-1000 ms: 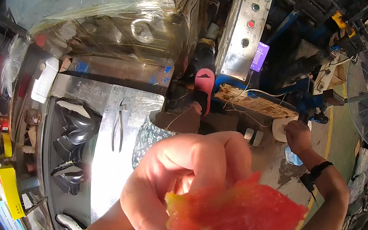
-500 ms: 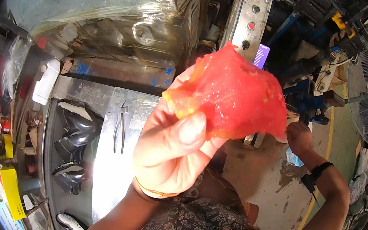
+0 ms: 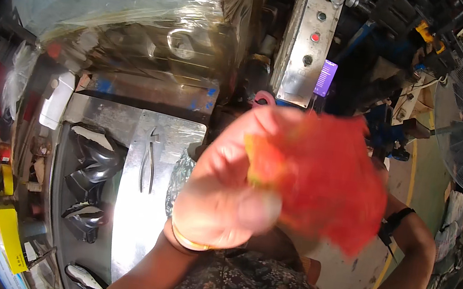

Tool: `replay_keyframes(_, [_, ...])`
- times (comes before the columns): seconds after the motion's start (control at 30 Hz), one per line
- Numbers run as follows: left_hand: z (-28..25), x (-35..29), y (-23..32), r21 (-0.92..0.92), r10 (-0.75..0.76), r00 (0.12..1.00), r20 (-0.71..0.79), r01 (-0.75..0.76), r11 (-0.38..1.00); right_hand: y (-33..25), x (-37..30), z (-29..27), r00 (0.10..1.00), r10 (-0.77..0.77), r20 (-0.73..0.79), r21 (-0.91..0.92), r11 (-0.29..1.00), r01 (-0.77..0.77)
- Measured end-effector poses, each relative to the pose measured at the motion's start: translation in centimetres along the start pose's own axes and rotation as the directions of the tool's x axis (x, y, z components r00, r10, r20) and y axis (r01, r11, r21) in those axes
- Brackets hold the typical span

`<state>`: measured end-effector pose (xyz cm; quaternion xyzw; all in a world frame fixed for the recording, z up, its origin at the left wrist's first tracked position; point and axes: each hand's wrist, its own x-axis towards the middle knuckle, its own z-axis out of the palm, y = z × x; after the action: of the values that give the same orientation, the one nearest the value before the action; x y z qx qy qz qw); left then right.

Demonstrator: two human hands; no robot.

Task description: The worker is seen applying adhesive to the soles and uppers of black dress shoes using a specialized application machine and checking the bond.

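Steel worktop [image 3: 165, 136] carries pliers [image 3: 149, 160] at left. Above it, the left hand [image 3: 224, 196] has its grip closed on a blurred red cloth [image 3: 332, 181], which spreads rightward from the fingers; its long axis cannot be told.

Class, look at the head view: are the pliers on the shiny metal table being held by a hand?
No: the pliers lie alone on the metal table, while the left hand grips a red cloth raised above it.
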<state>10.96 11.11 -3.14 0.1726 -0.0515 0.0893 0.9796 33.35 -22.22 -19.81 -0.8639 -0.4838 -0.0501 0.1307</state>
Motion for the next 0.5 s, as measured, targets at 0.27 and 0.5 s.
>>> replay_keyframes(0.27, [1.7,-1.4,-2.4,-0.141,-0.065,0.943,0.326,0.116,0.983,0.7,-0.3,0.2,0.997,0.018,0.070,-0.032,0.999,-0.015])
replay_keyframes(0.5, [0.3,-3.6,-4.2,-0.218,0.066,0.978,0.200,-0.022,0.976,0.2,-0.1,0.5,1.000,0.003,0.004,-0.023,1.000,-0.003])
